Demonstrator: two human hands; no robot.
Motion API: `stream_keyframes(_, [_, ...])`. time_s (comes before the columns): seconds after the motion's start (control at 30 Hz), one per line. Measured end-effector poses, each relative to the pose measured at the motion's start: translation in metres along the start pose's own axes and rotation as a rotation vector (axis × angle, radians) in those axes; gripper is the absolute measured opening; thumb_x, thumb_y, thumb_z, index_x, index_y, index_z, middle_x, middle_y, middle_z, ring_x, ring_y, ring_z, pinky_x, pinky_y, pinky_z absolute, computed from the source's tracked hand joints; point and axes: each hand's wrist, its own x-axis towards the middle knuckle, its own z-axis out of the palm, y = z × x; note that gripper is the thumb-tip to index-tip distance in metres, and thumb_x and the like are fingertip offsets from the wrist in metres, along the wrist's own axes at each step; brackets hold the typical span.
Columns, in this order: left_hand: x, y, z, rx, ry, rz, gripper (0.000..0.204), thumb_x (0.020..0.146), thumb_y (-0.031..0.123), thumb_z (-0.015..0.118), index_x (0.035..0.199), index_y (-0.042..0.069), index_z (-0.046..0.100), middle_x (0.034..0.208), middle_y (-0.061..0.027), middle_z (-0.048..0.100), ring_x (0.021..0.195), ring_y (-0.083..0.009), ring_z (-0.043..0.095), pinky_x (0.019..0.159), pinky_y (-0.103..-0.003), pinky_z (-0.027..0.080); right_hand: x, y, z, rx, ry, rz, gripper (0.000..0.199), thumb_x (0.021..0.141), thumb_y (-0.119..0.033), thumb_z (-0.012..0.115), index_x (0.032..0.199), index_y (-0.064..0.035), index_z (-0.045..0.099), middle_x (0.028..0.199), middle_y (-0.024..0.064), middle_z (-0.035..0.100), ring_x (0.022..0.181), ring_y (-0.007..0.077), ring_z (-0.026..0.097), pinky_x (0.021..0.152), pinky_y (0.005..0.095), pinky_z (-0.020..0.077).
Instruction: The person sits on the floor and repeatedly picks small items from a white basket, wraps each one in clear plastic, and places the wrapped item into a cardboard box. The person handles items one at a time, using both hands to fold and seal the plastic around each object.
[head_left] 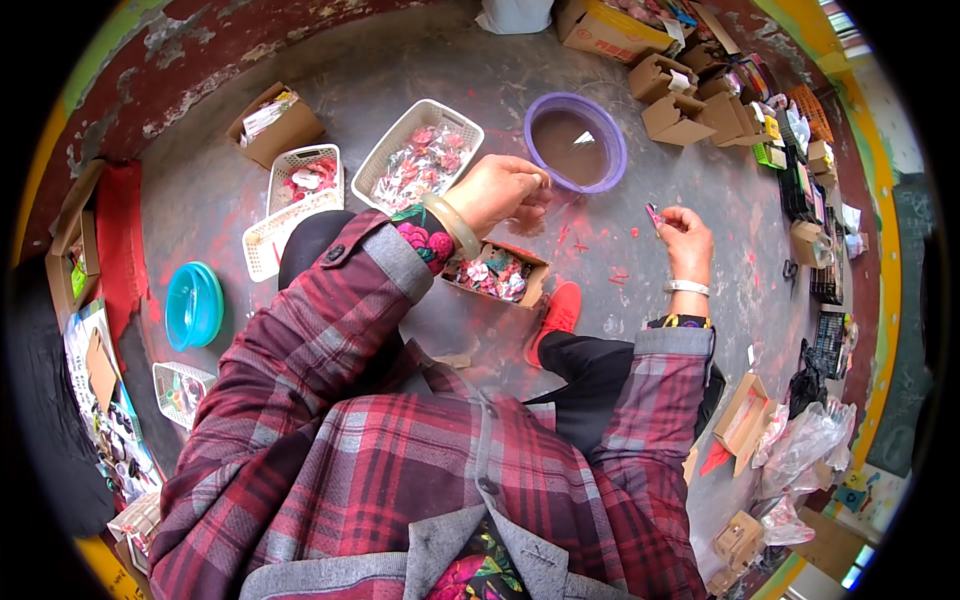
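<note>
My left hand [505,195] is raised between a white basket [388,143] and a purple basin [529,135], with thumb and fingers pinched together. Whatever may be in that pinch is too small to make out. Further right, my right hand [688,245] grips a small pink and dark object [654,215] between thumb and fingers; its kind is not clear. Clear bags with red and white pieces [425,155] fill the white basket. Below my left hand stands an open cardboard box [538,284] holding many small red, white and dark pieces [497,276]. Murky water [570,145] sits in the basin.
Smaller white baskets [262,250], one with red and white pieces, stand at left near a cardboard box [285,130] and teal basins [193,306]. Red scraps [618,278] lie on the grey floor near my red shoe [560,315]. Boxes, crates and plastic bags [808,450] line the right wall.
</note>
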Motion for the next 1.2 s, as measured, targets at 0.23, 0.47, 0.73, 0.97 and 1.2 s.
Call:
stream_keyframes(0.23, [0.001,0.001,0.000,0.037,-0.012,-0.018,0.026,0.091,0.012,0.047,0.105,-0.008,0.053,0.097,-0.0164,0.060,0.079,-0.0205,0.062,0.070,-0.030,0.053,0.035,0.040,-0.011,0.073,-0.147,0.126,0.022,0.076,-0.023,0.065,0.083,-0.0026,0.068,0.082,0.0047,0.065,0.075,0.0131,0.058,0.073,0.0257,0.0433])
stream_keyframes(0.47, [0.003,-0.001,0.000,0.040,-0.006,-0.007,0.027,0.091,0.013,0.047,0.108,-0.008,0.052,0.099,-0.0171,0.060,0.080,-0.0211,0.061,0.073,-0.031,0.052,0.050,0.049,-0.020,0.006,-0.178,0.347,0.078,0.079,-0.069,0.041,0.125,-0.0069,0.049,0.128,0.0158,0.046,0.110,0.0231,0.051,0.088,0.0345,0.0368])
stream_keyframes(0.73, [0.005,-0.003,0.004,0.078,0.014,-0.014,0.028,0.091,0.014,0.048,0.109,-0.008,0.052,0.101,-0.0179,0.059,0.091,-0.0221,0.060,0.076,-0.032,0.052,0.025,0.000,-0.048,0.663,-0.270,0.429,0.073,0.085,-0.064,0.035,0.137,-0.0123,0.032,0.141,0.0180,0.028,0.119,0.0333,0.043,0.098,0.0437,0.0298])
stream_keyframes(0.97, [0.009,-0.005,0.003,0.106,0.009,-0.022,0.027,0.091,0.013,0.047,0.108,-0.007,0.054,0.101,-0.0176,0.060,0.088,-0.0212,0.061,0.076,-0.032,0.052,0.017,-0.002,-0.066,0.721,-0.505,0.097,0.061,0.090,-0.053,0.039,0.133,-0.0094,0.039,0.138,0.0177,0.034,0.122,0.0326,0.039,0.099,0.0439,0.0315])
stream_keyframes(1.2, [0.009,-0.004,0.005,0.119,0.016,-0.013,0.026,0.091,0.012,0.046,0.107,-0.007,0.054,0.101,-0.0176,0.060,0.089,-0.0214,0.061,0.075,-0.033,0.053,0.031,0.023,-0.092,0.054,0.303,0.206,0.054,0.089,-0.047,0.043,0.127,-0.0084,0.046,0.134,0.0187,0.039,0.123,0.0334,0.037,0.100,0.0448,0.0315])
